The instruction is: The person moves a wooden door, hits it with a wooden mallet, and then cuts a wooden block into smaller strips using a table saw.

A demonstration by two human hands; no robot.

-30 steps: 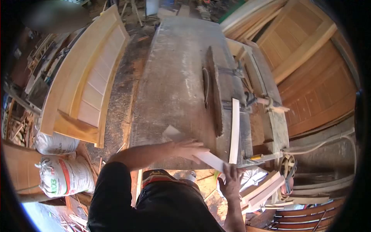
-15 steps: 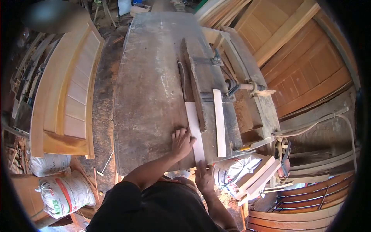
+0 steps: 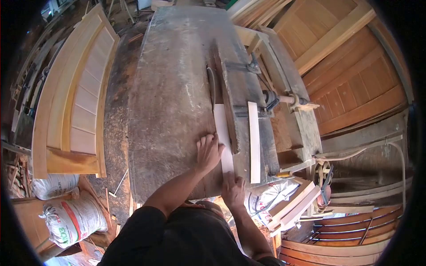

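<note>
A pale wooden strip lies lengthwise on the worn tabletop, along the left side of a dark wooden fence. My left hand rests on the table with its fingers spread, their tips beside the strip's left edge. At the strip's near end, my right hand has its fingers bent round the wood, close to the table's front edge. Just beyond the strip's far end, a thin curved blade stands up from a slot. A second pale strip lies to the right of the fence, untouched.
Clamps hold the fence on the right. Wooden door panels lean at the right, and another panel stands at the left. Filled sacks sit low on the left. Cut boards are stacked at the right front.
The wooden strip has slid forward along the fence towards the blade. Both hands have moved forward with it, and the camera view has shifted slightly.
</note>
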